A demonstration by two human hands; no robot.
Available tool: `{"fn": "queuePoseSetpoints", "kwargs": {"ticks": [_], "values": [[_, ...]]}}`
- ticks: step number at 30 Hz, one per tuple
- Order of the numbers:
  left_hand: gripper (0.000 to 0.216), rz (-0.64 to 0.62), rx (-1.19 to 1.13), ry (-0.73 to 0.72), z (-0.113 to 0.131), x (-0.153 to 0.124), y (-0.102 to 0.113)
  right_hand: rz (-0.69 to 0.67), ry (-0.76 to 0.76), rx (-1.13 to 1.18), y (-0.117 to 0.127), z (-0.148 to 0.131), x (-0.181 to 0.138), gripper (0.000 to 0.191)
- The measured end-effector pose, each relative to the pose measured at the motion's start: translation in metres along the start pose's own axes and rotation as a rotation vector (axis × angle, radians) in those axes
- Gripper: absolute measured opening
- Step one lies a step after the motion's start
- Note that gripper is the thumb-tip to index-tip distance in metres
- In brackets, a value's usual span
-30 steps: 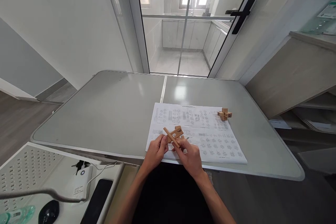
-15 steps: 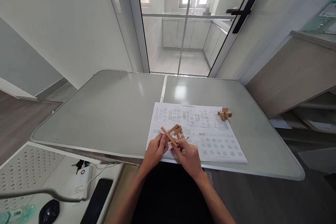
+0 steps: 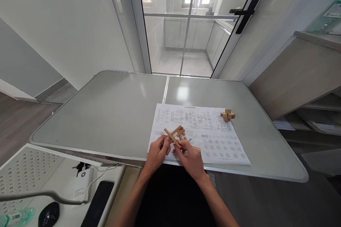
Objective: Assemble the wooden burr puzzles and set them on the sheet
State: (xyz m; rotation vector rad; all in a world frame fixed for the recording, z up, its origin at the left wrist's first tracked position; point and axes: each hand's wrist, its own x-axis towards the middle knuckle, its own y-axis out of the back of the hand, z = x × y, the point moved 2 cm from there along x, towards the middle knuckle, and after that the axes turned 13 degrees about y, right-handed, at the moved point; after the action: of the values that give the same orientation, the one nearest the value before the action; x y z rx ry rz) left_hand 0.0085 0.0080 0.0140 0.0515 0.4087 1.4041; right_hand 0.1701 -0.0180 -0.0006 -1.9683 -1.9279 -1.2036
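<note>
Here's the grey table [image 3: 114,113], the biggest thing in play, spreading beyond the left, right and far sides of the printed sheet [image 3: 199,126], our landmark. Both hands are at work over the sheet's near left part: the right hand [image 3: 192,156] nearly closed, thumb and fingers pinching, and the left hand [image 3: 157,150] curled in just as tightly at the sheet's left side. Up at the sheet's far right corner sits a wooden cluster [image 3: 227,115], and that hasn't budged. Now the action: the notched wooden piece [image 3: 179,131], its near end in the left fingers, has been turned over the past second, and its cut-out, hidden a moment ago, now opens to view above the sheet's left half. The slim wooden stick [image 3: 172,138], gripped near its lower end by the right hand, slants across in front of it, its far tip swung a touch towards the sheet's left edge. Whether the two touch, I can't tell. In the last half-second, barely a shift; I'd call this careful lining-up, with the notch better exposed.
</note>
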Motion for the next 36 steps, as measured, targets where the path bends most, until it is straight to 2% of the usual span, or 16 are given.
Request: {"fn": "queuePoseSetpoints", "kwargs": {"ticks": [10,22,36], "values": [[0.040,0.026,-0.059,0.001,0.0006,0.0020,0.0008,-0.028,-0.043,0.023,-0.0014,0.0022,-0.0012,0.017],[0.042,-0.017,-0.047,0.010,-0.0055,0.0047,0.0026,-0.026,0.000,0.024,0.0030,-0.0037,0.0028,0.017],[0.045,0.019,-0.028,0.031,0.0017,0.0005,0.0002,-0.056,-0.031,0.004,0.0017,-0.0013,0.0008,0.024]]}}
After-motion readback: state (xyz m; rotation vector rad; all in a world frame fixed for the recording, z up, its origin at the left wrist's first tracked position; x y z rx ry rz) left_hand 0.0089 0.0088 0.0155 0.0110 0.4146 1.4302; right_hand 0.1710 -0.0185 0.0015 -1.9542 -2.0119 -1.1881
